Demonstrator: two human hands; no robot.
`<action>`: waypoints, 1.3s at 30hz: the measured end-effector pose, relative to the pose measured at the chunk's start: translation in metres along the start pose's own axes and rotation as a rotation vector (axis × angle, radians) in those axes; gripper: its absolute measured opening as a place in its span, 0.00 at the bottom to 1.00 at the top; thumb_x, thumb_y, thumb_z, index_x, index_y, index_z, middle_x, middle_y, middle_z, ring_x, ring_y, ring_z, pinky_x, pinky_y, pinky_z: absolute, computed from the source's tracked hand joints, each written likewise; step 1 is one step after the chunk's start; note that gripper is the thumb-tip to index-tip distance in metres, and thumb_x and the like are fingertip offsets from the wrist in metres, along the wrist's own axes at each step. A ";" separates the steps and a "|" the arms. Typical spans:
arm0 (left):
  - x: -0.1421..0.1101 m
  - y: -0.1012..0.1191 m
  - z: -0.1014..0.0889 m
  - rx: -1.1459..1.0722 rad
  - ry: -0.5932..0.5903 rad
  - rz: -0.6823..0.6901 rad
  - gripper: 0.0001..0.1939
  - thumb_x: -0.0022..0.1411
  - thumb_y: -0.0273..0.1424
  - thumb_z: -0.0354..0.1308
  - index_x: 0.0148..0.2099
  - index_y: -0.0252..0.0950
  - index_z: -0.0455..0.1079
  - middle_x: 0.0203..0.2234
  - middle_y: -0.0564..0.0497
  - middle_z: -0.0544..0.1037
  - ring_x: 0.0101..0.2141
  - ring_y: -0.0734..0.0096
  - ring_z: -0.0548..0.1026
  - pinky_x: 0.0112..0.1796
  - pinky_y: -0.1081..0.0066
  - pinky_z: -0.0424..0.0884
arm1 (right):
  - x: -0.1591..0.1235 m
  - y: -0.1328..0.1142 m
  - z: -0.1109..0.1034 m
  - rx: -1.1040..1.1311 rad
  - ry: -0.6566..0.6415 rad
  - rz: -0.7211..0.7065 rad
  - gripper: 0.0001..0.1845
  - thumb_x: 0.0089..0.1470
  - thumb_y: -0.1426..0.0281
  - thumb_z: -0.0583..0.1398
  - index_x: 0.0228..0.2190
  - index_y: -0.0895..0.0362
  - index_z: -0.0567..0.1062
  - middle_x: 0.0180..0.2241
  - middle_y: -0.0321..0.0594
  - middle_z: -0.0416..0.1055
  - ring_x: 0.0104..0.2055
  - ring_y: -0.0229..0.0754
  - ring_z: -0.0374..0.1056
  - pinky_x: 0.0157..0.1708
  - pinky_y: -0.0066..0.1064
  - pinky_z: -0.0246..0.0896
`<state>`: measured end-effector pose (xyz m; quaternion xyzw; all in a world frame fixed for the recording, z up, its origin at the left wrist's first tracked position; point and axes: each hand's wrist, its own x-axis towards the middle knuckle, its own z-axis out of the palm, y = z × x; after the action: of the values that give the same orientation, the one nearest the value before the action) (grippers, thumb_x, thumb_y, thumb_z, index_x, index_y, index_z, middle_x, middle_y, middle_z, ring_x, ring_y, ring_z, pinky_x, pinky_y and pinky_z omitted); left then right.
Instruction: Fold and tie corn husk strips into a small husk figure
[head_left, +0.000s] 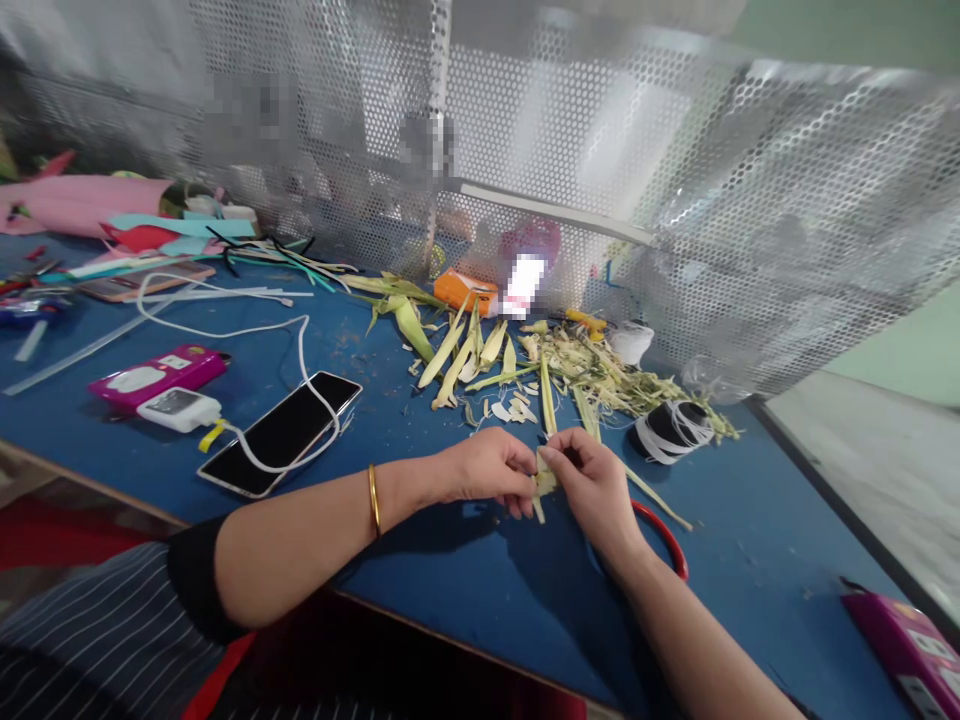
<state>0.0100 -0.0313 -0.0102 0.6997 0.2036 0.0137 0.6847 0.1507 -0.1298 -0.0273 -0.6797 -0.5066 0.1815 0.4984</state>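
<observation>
Close together above the blue table, my left hand (491,470) and my right hand (596,490) pinch a pale yellow-green leaf strip (545,482) between them. The strip looks like a dried husk, and its narrow end sticks out below the fingers. A longer leaf strip (547,395) lies just beyond my hands, pointing away from me. A red curved handle (666,540) rests beside my right wrist; what it belongs to is hidden under the arm. Beyond the right hand sits a black spool wound with white string (671,432).
Husk-like leaves (450,365) and a heap of shredded scraps (607,370) spread along the perforated metal screen (555,120). At left lie a black phone (289,430), a white cable (304,355) and a purple box (169,375). Another purple box (904,640) stands at the right edge.
</observation>
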 end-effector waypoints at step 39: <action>0.004 0.001 0.002 -0.300 0.246 -0.065 0.06 0.53 0.31 0.65 0.31 0.32 0.75 0.23 0.48 0.81 0.25 0.72 0.78 0.30 0.73 0.71 | 0.007 0.005 -0.008 0.112 0.134 0.069 0.13 0.53 0.60 0.61 0.25 0.56 0.72 0.22 0.35 0.69 0.25 0.39 0.63 0.28 0.32 0.59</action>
<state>0.0142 -0.0321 -0.0100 0.5759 0.3039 0.1070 0.7513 0.1619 -0.1275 -0.0261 -0.6783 -0.4374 0.1808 0.5620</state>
